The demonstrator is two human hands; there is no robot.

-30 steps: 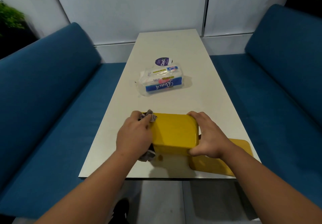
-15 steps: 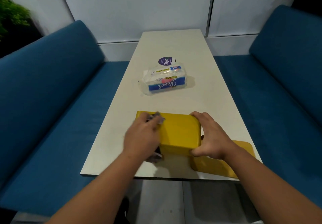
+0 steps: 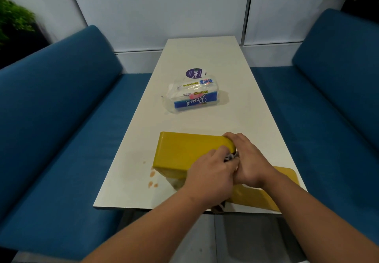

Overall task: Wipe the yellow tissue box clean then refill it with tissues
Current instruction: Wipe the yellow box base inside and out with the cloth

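Observation:
The yellow tissue box (image 3: 182, 152) lies near the front edge of the white table (image 3: 205, 58). My left hand (image 3: 209, 172) presses a dark patterned cloth (image 3: 230, 157) against the box's right end; the cloth's tail hangs below my wrist. My right hand (image 3: 249, 160) grips that same right end, touching my left hand. The box's flat yellow lid (image 3: 260, 197) lies on the table under my right forearm. A plastic pack of tissues (image 3: 191, 96) with blue print sits farther back at the table's middle.
Small reddish stains (image 3: 152, 178) mark the table left of the box. A round purple sticker (image 3: 195, 73) lies behind the tissue pack. Blue sofas (image 3: 61, 103) flank the table on both sides; plants stand in the far corners.
My left hand has slid the cloth from the box's left end across its top to the right end, uncovering the left part of the box. My right hand has kept its grip.

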